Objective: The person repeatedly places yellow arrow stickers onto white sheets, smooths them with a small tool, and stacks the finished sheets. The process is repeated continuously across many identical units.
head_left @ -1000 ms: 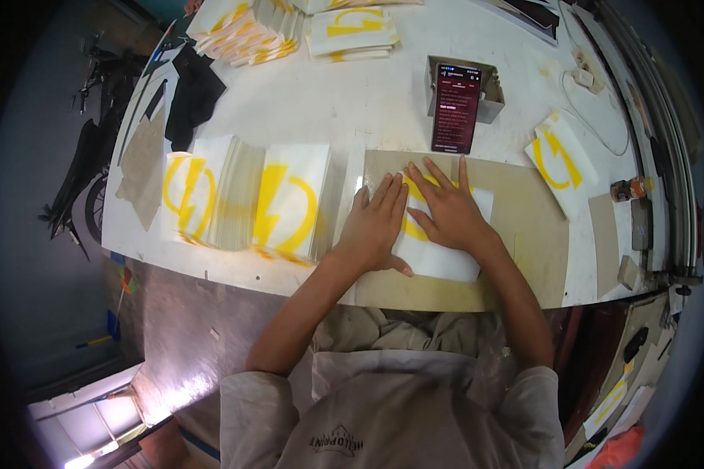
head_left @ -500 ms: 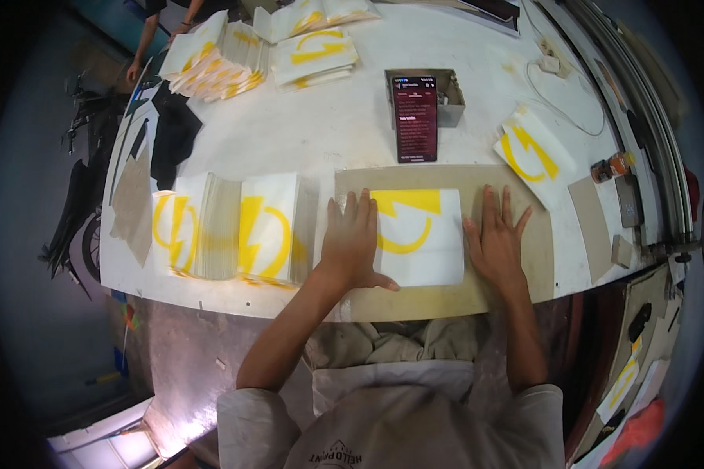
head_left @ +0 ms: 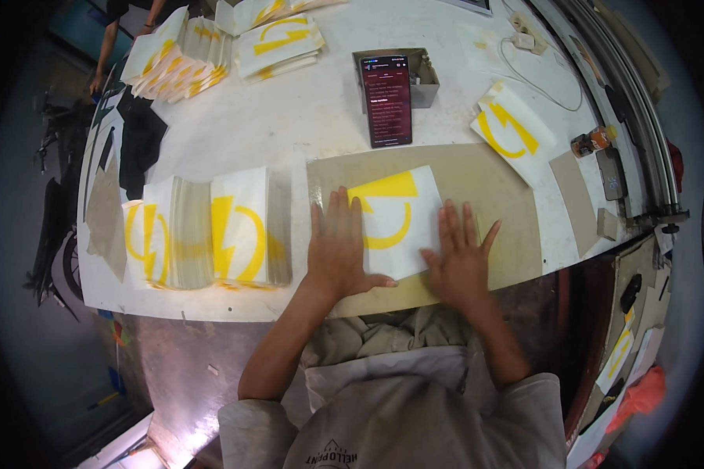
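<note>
A flat white paper piece with a yellow print [head_left: 403, 223] lies slightly turned on a greyish-tan board [head_left: 508, 195]. My left hand [head_left: 336, 250] rests flat over its left edge, fingers stretched out and thumb pointing right along the lower edge. On the opposite side my right hand [head_left: 460, 258] lies with spread fingers, its thumb side touching the right edge. Both hands are open and grip nothing. To the left stand two thick stacks of matching printed papers, a nearer one [head_left: 238, 227] and an outer one [head_left: 156, 234].
A phone [head_left: 387, 102] leans on a metal box [head_left: 426, 78] beyond the board. More printed papers [head_left: 512, 133] lie at right, near a small bottle [head_left: 590, 142]. Heaped papers [head_left: 180, 59] and a black cloth [head_left: 141, 141] sit at far left. Another person's arm [head_left: 105, 51] shows there.
The printed paper has turned a little anticlockwise on the board. My right hand has come in from beside the paper to its right edge. The whole view has shifted slightly.
</note>
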`<state>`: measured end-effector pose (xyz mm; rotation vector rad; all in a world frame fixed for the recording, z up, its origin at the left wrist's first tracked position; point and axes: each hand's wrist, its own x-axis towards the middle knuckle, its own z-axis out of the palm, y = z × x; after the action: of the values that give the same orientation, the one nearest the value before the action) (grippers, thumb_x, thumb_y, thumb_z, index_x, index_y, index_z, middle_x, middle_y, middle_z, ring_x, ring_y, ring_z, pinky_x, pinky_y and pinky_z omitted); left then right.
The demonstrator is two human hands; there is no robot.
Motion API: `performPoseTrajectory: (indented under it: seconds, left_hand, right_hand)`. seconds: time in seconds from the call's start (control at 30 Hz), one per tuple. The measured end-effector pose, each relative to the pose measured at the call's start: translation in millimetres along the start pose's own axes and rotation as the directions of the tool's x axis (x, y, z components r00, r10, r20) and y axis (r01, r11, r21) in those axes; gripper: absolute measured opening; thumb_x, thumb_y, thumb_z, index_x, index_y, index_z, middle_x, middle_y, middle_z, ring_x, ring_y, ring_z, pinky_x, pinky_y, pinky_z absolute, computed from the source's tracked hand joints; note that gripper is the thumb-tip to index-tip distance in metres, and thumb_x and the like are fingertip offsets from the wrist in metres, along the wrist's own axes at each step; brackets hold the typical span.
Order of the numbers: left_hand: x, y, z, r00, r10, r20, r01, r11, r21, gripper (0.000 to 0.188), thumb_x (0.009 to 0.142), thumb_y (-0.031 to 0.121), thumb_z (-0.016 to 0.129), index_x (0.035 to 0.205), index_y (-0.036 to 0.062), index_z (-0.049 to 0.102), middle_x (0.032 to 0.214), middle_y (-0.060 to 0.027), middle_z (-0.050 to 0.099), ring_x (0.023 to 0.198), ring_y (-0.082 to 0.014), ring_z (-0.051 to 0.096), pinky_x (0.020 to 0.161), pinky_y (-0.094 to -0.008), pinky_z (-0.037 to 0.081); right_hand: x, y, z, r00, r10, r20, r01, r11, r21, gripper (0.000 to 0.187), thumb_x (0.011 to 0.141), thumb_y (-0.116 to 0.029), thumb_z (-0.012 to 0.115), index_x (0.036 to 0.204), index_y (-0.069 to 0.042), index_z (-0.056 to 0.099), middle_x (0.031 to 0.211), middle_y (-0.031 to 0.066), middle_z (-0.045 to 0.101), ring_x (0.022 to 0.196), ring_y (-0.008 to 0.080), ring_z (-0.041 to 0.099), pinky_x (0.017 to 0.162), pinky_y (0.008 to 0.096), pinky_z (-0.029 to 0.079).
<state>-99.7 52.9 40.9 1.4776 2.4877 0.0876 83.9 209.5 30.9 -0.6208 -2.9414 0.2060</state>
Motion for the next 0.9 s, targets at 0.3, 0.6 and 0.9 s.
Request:
performPoseTrajectory:
  seconds: [0.3,0.6,0.9]
  left_hand:
    - [0,-1,-1,1.000,0.003,0.016,-0.002,0.999,-0.038,0.159,0.055,0.097,0.066,0.159,-0.0142,0.020,0.168,-0.0361,0.016,0.160,-0.0448,0.010,0.126,-0.0654,0.004]
    - [-5,5,6,1.000,-0.023,-0.007,0.023,0.999,-0.034,0.159,0.057,0.099,0.062,0.160,-0.0144,0.019,0.167,-0.0387,0.014,0.160,-0.0468,0.009,0.125,-0.0668,0.004]
    - [-4,7,6,0.995,0.000,-0.103,-0.009,0.996,-0.091,0.152,0.054,0.091,0.072,0.154,-0.0161,0.032,0.163,-0.0397,0.025,0.157,-0.0489,0.017,0.124,-0.0679,0.008]
  right_hand:
    - [-66,12,-4,0.993,0.043,0.109,-0.031,0.994,-0.109,0.075,0.102,-0.052,0.056,0.154,0.001,0.044,0.164,0.0171,0.038,0.154,0.0390,0.030,0.116,0.0785,0.013]
    - [-58,57,-6,0.779,0.599,-0.187,-0.549,0.795,0.256,0.038,0.091,-0.030,0.080,0.109,-0.002,0.062,0.108,0.0159,0.063,0.099,0.0342,0.059,0.087,0.0514,0.045]
    - [-48,-25,10,0.926,0.181,-0.332,-0.003,0.881,0.473,0.019,0.089,-0.008,0.078,0.104,-0.005,0.066,0.090,0.0117,0.066,0.082,0.0318,0.062,0.076,0.0447,0.049]
